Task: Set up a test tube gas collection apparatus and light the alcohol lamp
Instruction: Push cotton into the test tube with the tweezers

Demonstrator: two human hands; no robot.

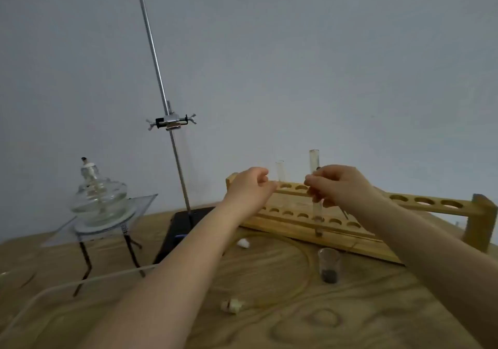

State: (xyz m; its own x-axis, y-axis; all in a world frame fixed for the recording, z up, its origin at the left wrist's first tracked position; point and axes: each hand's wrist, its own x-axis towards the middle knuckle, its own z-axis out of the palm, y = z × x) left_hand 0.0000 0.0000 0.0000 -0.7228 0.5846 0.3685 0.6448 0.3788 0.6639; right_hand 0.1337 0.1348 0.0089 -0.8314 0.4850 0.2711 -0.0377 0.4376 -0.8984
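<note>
R hand [342,184] grip clamped on test tube [314,176] in rack [296,222]; L hand [250,184] curled, empty.

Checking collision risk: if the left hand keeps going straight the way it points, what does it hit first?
Probably the shorter test tube standing in the rack: the left hand points right and away, its fingertips close beside that tube. Depth is unclear, so it might meet the rack's top rail instead.

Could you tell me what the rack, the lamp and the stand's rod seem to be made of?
Rack: pale wood, matte, with visible grain.
Lamp: clear glass, glossy; the mesh shows through it.
Rod: probably steel, a thin bright silvery bar with a metallic sheen.
</note>
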